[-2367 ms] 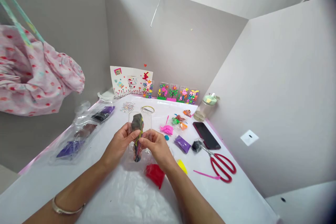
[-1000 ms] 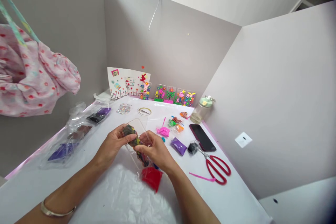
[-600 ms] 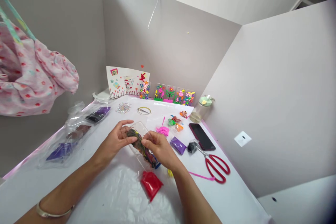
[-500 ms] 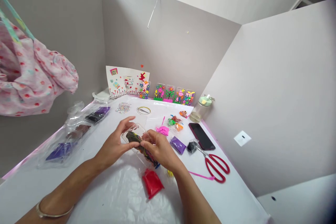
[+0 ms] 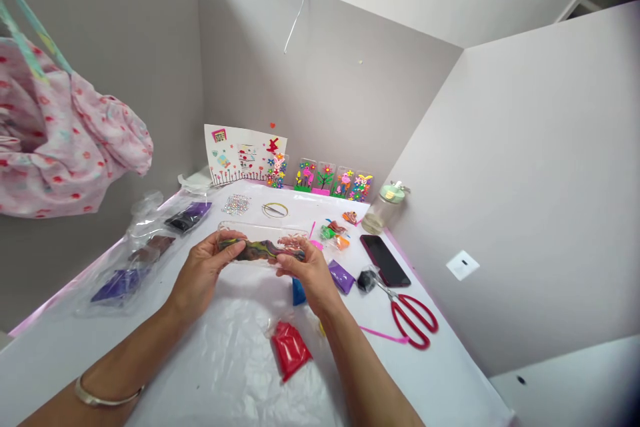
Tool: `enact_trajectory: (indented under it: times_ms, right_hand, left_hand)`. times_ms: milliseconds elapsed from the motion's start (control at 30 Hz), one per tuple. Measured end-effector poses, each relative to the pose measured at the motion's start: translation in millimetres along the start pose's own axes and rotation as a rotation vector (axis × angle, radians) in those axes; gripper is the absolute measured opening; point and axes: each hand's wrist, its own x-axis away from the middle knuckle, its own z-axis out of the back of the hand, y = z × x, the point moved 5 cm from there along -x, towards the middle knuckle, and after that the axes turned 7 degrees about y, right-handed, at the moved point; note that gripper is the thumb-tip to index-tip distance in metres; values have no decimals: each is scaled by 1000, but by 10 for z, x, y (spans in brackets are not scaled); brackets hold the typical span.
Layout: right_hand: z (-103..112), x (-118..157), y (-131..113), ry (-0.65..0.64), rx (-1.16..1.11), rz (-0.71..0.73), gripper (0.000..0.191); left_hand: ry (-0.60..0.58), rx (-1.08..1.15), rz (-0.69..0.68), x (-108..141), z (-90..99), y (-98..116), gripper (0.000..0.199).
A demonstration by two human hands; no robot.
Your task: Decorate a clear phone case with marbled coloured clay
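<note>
A clear phone case (image 5: 265, 229) with a band of dark, swirled multicolour clay (image 5: 260, 251) along its near part is held level above the table. My left hand (image 5: 207, 267) grips its left end, thumb on the clay. At the right end my right hand (image 5: 307, 273) is closed on it, thumb also against the clay. Below the hands lies a red clay packet (image 5: 290, 350). A blue packet (image 5: 299, 291) shows partly beside my right hand, and a purple packet (image 5: 341, 277) is to its right.
Red-handled scissors (image 5: 413, 320), a black phone (image 5: 384, 260) and a bottle (image 5: 383, 207) stand or lie at the right. Bagged clay (image 5: 120, 285) is at the left. Decorated cases (image 5: 325, 177) lean on the back wall. Rhinestones (image 5: 236, 205) lie near the back.
The case has turned from slanted to nearly level, lengthwise across the view. My left hand moved slightly left and down, my right hand slightly right. The blue packet shows more.
</note>
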Motion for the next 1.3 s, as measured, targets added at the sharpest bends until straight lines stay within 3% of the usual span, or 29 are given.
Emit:
enact_trajectory:
  times_ms: [133,300,400,467,533,700,833,1000,1133,1300]
  right_hand:
    - [20,19,-37,52,9,39,39]
    - [59,30,-172,31,109,65,47]
    - [80,23,-236,34,109,107,49]
    - [78,18,-238,51,54,142,47]
    - [30,24,-183,32,-21,141,41]
    - [-224,94,92,-174,-28,35,24]
    - [-186,78,193,-62,20,27,18]
    - [-200,85,187,-75,75,16,16]
    - [-303,133,202,-170,41,-33,15]
    - [-331,137,217,-185,42,-45,13]
  left_hand:
    - [-125,-178,-46,-34,-17,61,26]
    - [-196,-437,-160,-20,-42,173,58]
    - [-203,-531,-167,5,-51,156,33]
    - [-224,-529,-142,24,-59,115,27]
    - [-222,-492,-119,40,-61,80,26]
    - [-183,-382,-112,61,-63,34,23]
    - [-233,-474,-125,59,-102,17,24]
    - [-112,-622,-286,80,-109,107,46]
    - [-171,-652,-245,87,-119,67,20]
    - [-182,-615,-190,74,-87,52,22]
